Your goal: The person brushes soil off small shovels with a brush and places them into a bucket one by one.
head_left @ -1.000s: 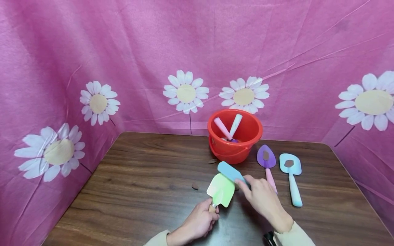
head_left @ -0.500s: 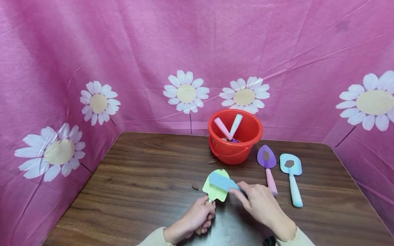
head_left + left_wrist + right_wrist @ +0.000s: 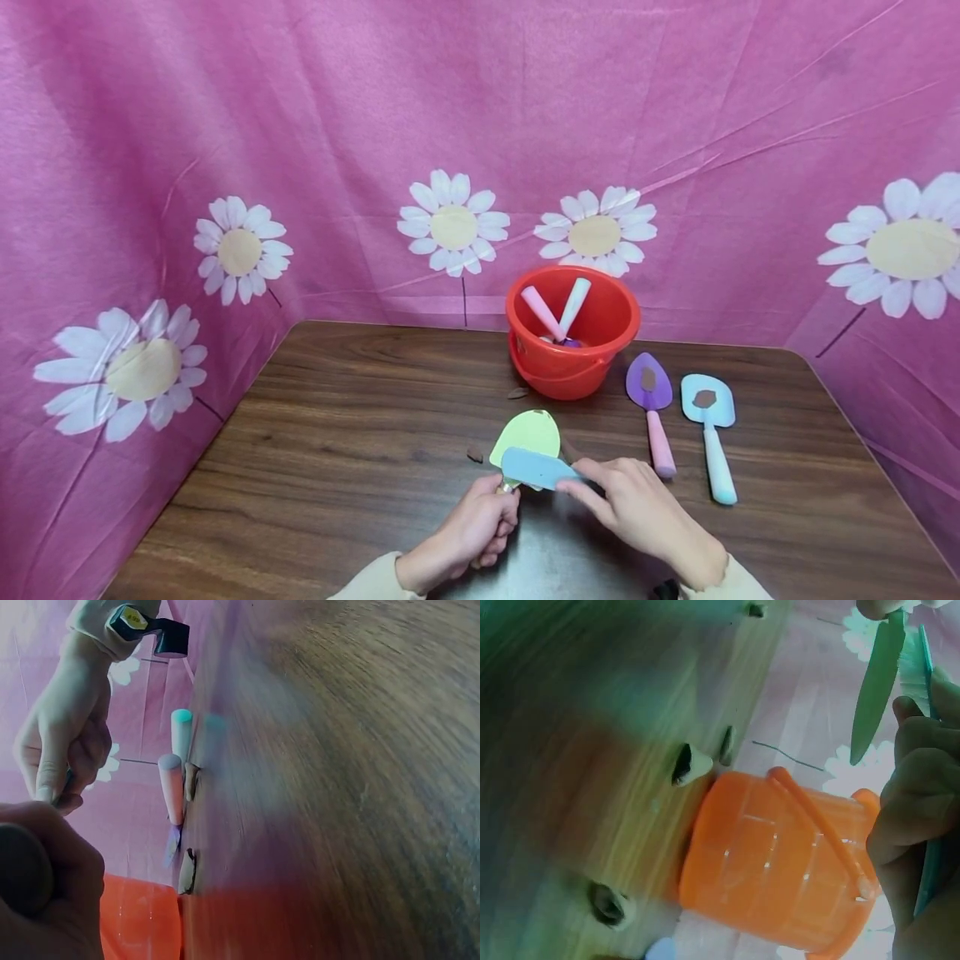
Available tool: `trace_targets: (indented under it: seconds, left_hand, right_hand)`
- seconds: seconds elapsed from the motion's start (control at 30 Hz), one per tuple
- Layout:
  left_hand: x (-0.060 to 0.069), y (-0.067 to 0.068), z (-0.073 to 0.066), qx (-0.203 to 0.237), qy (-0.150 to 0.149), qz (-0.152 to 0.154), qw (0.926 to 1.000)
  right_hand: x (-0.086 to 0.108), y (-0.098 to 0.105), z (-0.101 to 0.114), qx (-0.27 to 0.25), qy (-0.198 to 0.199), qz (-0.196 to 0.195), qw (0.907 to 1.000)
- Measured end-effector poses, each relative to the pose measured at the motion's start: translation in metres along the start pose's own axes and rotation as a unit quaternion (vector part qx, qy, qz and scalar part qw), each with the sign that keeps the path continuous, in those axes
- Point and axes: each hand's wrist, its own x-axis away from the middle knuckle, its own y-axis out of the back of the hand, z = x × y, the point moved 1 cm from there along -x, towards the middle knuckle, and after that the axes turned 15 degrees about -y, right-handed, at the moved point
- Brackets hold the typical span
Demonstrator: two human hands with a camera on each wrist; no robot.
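Observation:
My left hand (image 3: pixel 477 523) grips a small light-green trowel (image 3: pixel 527 429) by its wooden handle, blade raised above the table. Brown specks show at the blade's tip. In my right hand (image 3: pixel 641 510) is a blue brush (image 3: pixel 534 468), pinched near the handle and lying across the lower blade by the neck. Pale bristles (image 3: pixel 913 671) face the trowel blade (image 3: pixel 876 694) in the right wrist view. The left wrist view has the handle's rounded end (image 3: pixel 22 870) dark and close, poking out of my left fist.
Behind stands a red bucket (image 3: pixel 562 375) holding tools with pink and pale handles. Right of it lie a purple trowel (image 3: pixel 649 380) with pink handle and a pale-blue trowel (image 3: pixel 718 462), both brown-stained. Brown pieces lie around, including one (image 3: pixel 475 455) left of the blade.
The brush has swept leftward and down, from the blade's tip edge to near its neck. The trowel has shifted a little left and turned. Bucket and other trowels stay put.

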Motion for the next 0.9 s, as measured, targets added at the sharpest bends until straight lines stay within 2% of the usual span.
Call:
trace_targets:
  seconds: [0.17,0.27,0.37,0.47,0.53,0.63,0.77,0.9]
  left_hand:
    - [0.003,0.001,-0.002,-0.009,0.008,0.003,0.9999]
    - [0.006,0.0,-0.002,-0.016,0.011,0.014,0.9997]
    - [0.007,-0.001,0.001,-0.021,0.014,0.025,0.9994]
    - [0.006,-0.003,0.003,-0.021,0.019,0.031,0.9991]
    - [0.005,-0.004,0.003,-0.019,0.02,0.033,0.9991]
    - [0.004,-0.004,0.002,-0.013,0.019,0.036,0.9991]
    - [0.002,-0.003,0.001,-0.013,0.014,0.032,0.9993]
    - [0.002,-0.002,0.001,-0.019,0.01,0.023,0.9995]
  right_hand:
    - [-0.005,0.0,-0.013,0.007,-0.062,0.002,0.9981]
    - [-0.009,0.0,-0.022,0.037,-0.108,-0.005,0.9934]
    - [-0.012,0.001,-0.029,0.079,-0.141,-0.027,0.9866]
    - [-0.012,0.0,-0.032,0.107,-0.161,-0.04,0.9803]
    - [-0.012,0.0,-0.03,0.108,-0.165,-0.043,0.9793]
    - [-0.01,0.001,-0.023,0.097,-0.144,-0.047,0.9837]
    - [-0.004,0.003,-0.009,0.073,-0.066,-0.039,0.9944]
    - [0.0,0.003,-0.001,0.059,-0.01,-0.021,0.998]
